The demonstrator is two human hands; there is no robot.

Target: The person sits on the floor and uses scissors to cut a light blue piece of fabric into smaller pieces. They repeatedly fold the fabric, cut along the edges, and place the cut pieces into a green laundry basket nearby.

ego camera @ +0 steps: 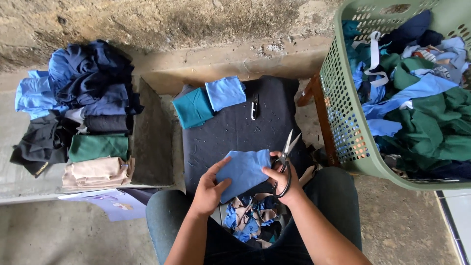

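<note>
Setting: rough concrete floor point(407, 225) and a stained wall along the top of the frame; the person sits at the bottom centre, seen from above.
Left hand: left hand point(210, 189) at lower centre, fingers spread and closed on the left edge of a blue cloth piece point(244, 171), thumb on top.
Right hand: right hand point(280, 180) just right of centre, pinching the cloth's right edge while its fingers pass through the black loops of a pair of scissors point(285, 159); the blades point up and right, slightly parted.
Blue cloth piece: held flat between both hands, over the near edge of the dark surface point(235, 132).
Scraps: small blue and beige offcuts point(252, 221) lie heaped below the hands, between the knees.
Dark surface: black fabric-covered block at centre; it carries a teal cloth piece point(193, 108) and a second blue piece point(224, 92) at its upper left, the blue overlapping the teal, and a small metal clipper point(254, 107) near its upper middle.
Basket: green perforated plastic basket point(343, 122) at the right of the frame, tilted toward the person, filled with green, blue and navy fabric.
Stacks: folded fabric stacks point(93, 122) at the left of the frame, blue and navy above, black, green and beige below.
</note>
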